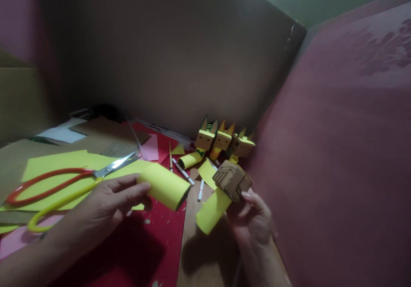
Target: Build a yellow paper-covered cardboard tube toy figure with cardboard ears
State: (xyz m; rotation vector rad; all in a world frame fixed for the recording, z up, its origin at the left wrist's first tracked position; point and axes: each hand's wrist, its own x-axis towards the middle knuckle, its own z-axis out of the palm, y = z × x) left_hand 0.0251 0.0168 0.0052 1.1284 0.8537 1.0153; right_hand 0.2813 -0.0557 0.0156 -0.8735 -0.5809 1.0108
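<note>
My left hand point(125, 195) pinches the near end of a yellow paper-covered tube point(164, 186), whose dark hollow end faces right. In my right hand point(252, 216) is a small cardboard box figure point(231, 180) with dark lines drawn on it. A yellow paper roll point(213, 211) sticks out at its lower left; whether the two are joined I cannot tell. Behind them stand several box-headed figures point(222, 140) with pointed ears. Scissors point(102, 173) with a red and a yellow handle lie beside my left hand.
Yellow paper sheets point(58, 163) and cardboard point(105, 135) cover the left side. White-capped markers point(183, 171) and a yellow paper piece point(207, 172) lie in the middle. A grey wall point(167, 56) rises behind, and a pink surface point(337, 163) closes off the right.
</note>
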